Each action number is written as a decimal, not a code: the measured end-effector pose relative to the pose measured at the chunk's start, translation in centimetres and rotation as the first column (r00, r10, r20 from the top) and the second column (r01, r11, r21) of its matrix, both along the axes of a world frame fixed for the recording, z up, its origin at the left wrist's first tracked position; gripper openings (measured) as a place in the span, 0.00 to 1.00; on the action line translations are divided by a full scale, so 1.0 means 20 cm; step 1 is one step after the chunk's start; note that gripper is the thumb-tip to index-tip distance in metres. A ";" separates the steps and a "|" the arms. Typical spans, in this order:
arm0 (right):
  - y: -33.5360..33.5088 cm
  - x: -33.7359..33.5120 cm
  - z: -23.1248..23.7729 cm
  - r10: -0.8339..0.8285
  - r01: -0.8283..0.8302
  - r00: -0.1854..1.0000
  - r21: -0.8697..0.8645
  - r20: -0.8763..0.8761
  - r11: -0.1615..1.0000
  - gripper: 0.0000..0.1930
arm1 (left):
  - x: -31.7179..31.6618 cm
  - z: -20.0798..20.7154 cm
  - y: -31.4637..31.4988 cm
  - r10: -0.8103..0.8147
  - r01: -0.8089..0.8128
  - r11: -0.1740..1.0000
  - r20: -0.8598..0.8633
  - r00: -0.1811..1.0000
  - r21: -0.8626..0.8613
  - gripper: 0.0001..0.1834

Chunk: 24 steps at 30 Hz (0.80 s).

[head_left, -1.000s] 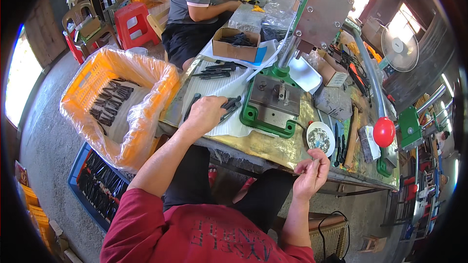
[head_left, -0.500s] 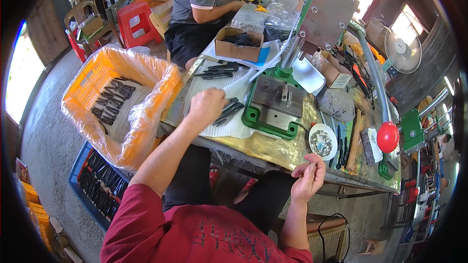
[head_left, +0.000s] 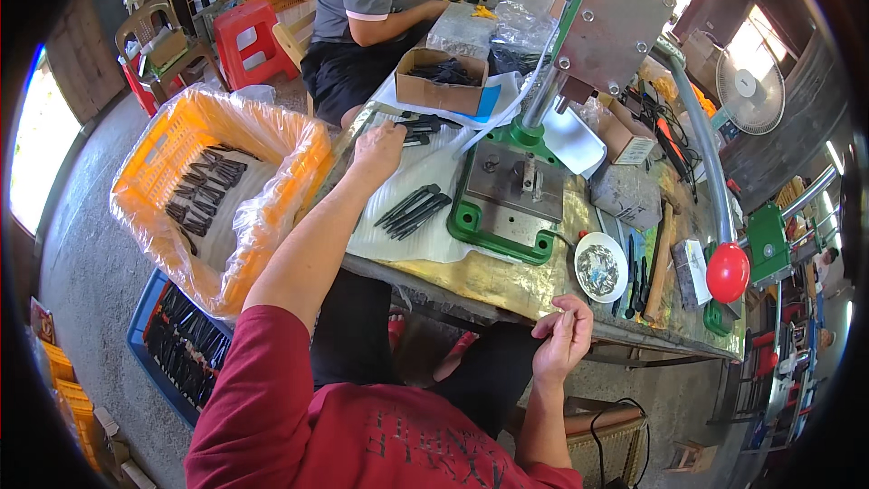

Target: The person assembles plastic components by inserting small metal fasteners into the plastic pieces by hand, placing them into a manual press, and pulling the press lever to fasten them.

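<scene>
My left hand (head_left: 378,152) reaches to the far pile of slim black tool-like pieces (head_left: 425,122) on a white foam sheet (head_left: 376,240). Its fingers are curled in at the left end of that pile, and what they grip is hidden. A second bunch of black pieces (head_left: 414,211) lies nearer on the sheet. Above my lap, by the table's front edge, my right hand (head_left: 563,341) has thumb and fingers drawn together; anything pinched there is too small to make out. Beyond it, a white bowl (head_left: 601,267) contains small metallic bits.
A green-based press (head_left: 504,235) stands mid-table, its red-knobbed lever (head_left: 727,272) at the right. Left are a plastic-lined yellow crate (head_left: 149,158) and a blue crate (head_left: 145,330) with black pieces. A carton (head_left: 444,95) stands at the back, near a seated co-worker (head_left: 376,9).
My left hand has moved away from the nearer bunch of black pieces to the far pile, uncovering the sheet between them. My right hand has shifted slightly left and down, its fingers still drawn together.
</scene>
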State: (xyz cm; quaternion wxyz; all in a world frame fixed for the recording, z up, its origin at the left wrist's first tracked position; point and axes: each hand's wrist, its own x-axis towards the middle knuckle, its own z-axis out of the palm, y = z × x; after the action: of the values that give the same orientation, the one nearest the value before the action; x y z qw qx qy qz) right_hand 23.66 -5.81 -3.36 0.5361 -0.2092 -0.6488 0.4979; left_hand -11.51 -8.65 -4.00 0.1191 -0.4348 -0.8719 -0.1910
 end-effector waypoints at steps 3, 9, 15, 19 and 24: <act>-0.01 -0.01 0.01 0.001 -0.001 1.000 -0.018 0.004 1.000 0.09 | 0.01 0.01 0.00 -0.011 0.012 0.999 0.004 1.000 -0.043 0.05; -0.05 -0.02 0.03 0.039 -0.037 0.999 -0.044 0.031 0.998 0.09 | 0.07 0.11 -0.10 -0.021 0.022 0.998 -0.018 1.000 0.065 0.05; -0.06 -0.03 -0.02 0.132 -0.115 0.982 -0.126 0.137 0.985 0.08 | 0.42 0.28 -0.26 -0.388 0.303 0.910 0.323 0.863 0.284 0.05; -0.10 -0.09 0.00 0.320 -0.300 0.947 -0.369 -0.006 0.880 0.10 | 0.75 0.29 -0.37 -0.593 0.429 0.805 0.531 0.606 0.410 0.09; -0.12 -0.11 0.00 0.388 -0.380 0.918 -0.449 -0.080 0.809 0.09 | 0.96 0.18 -0.40 -0.608 0.486 0.786 0.619 0.497 0.382 0.15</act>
State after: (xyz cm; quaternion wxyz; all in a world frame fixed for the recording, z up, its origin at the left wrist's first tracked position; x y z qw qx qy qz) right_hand 21.45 -8.17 -3.35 0.3550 -0.1977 -0.5467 0.7321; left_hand 7.72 -16.67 -0.34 -0.2622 -0.5678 -0.6445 -0.4397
